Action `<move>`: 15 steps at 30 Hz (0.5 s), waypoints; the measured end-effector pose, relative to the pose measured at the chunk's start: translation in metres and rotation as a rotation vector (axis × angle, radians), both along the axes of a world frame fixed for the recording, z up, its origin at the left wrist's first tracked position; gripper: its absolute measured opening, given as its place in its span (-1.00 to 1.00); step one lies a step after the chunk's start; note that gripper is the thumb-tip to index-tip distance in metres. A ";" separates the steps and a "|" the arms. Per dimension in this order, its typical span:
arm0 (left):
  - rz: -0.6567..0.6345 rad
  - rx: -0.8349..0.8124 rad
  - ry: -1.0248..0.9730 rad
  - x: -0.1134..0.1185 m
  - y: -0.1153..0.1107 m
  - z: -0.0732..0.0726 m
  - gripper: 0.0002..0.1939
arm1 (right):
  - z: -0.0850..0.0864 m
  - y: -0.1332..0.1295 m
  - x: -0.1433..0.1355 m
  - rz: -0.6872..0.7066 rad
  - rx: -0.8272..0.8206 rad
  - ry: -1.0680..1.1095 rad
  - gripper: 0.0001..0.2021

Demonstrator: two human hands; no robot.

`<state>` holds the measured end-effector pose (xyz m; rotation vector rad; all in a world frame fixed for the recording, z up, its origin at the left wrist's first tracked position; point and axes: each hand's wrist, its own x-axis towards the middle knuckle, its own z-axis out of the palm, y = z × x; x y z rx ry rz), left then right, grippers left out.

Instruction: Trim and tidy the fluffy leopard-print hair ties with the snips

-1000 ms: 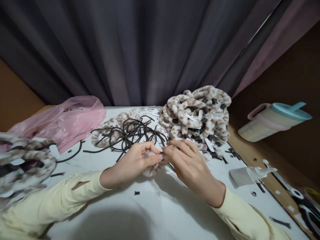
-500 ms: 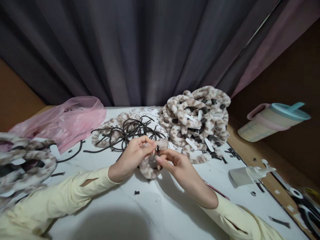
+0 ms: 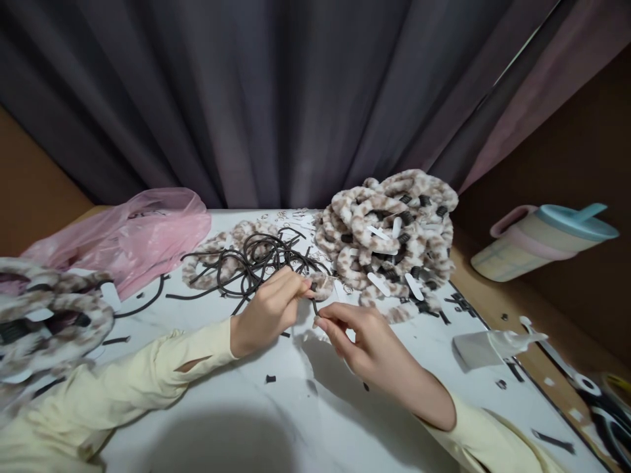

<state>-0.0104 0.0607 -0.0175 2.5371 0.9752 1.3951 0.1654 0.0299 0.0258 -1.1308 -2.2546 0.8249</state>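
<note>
Between my hands a short dark cord (image 3: 315, 306) is stretched. My left hand (image 3: 269, 309) pinches its upper end together with a fluffy brown-and-white tube (image 3: 323, 287), partly hidden behind the fingers. The lower end of the cord is pinched between the thumb and forefinger of my right hand (image 3: 377, 341). Just behind my left hand lies a tangle of black cords (image 3: 246, 263), over another fluffy piece (image 3: 200, 268). A big heap of fluffy rings (image 3: 365, 203) with black bands and white tags is beyond my right hand.
More fluffy rings (image 3: 93, 328) lie at the left, beside a pink plastic bag (image 3: 172, 223). On the right are a squeeze bottle (image 3: 478, 348), scissors (image 3: 586, 387) and a tumbler (image 3: 517, 253). Black scraps (image 3: 271, 379) dot the white table (image 3: 236, 401). A dark curtain (image 3: 256, 98) hangs behind.
My right hand has moved down and right, drawing the cord out from my left hand. The fluffy loop that hung below my fingers no longer shows there.
</note>
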 end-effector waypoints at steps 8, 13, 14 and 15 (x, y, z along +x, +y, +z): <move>0.090 -0.248 0.045 0.003 -0.002 0.011 -0.95 | -0.014 0.003 0.002 0.013 0.218 -0.122 -0.83; 0.079 -0.356 0.040 0.004 -0.006 0.021 -0.85 | -0.014 -0.001 0.001 0.074 0.382 -0.300 -0.75; 0.059 -0.334 0.060 0.004 -0.007 0.022 -0.82 | -0.011 -0.002 0.002 0.076 0.442 -0.323 -0.74; 0.038 -0.304 0.084 0.004 -0.008 0.023 -0.78 | -0.009 -0.001 0.003 0.066 0.513 -0.345 -0.73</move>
